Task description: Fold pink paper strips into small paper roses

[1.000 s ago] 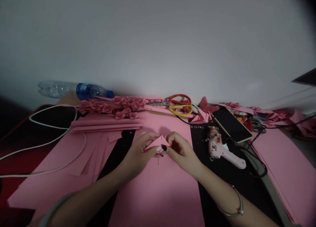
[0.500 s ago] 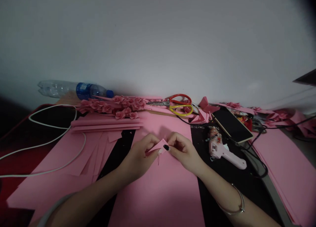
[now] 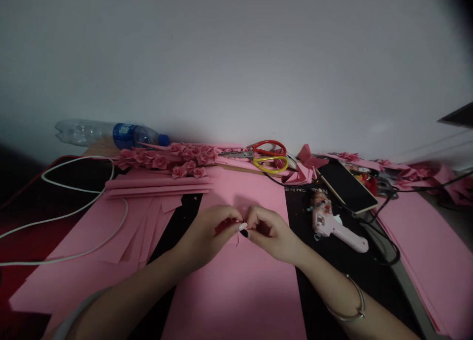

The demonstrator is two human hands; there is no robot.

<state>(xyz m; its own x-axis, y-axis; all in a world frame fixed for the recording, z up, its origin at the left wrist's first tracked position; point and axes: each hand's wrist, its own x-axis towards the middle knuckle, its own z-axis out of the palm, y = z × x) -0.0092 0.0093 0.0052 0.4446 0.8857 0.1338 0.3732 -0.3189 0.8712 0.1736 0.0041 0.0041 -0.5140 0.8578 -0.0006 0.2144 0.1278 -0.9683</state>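
Note:
Both hands meet over a large pink paper sheet at the table's middle. My left hand and my right hand pinch a small folded pink paper piece between their fingertips. The fingers curl over the piece, so only a darker pink sliver of it shows. My right wrist wears a thin bangle.
A pink glue gun and a phone lie to the right. Scissors, paper roses, a water bottle on its side and rolled pink paper sit behind. White cable loops left; pink sheets stack right.
The fingers of both hands have closed down over the folded piece. Its flat triangular face, plain a second ago, is now mostly hidden and pressed smaller.

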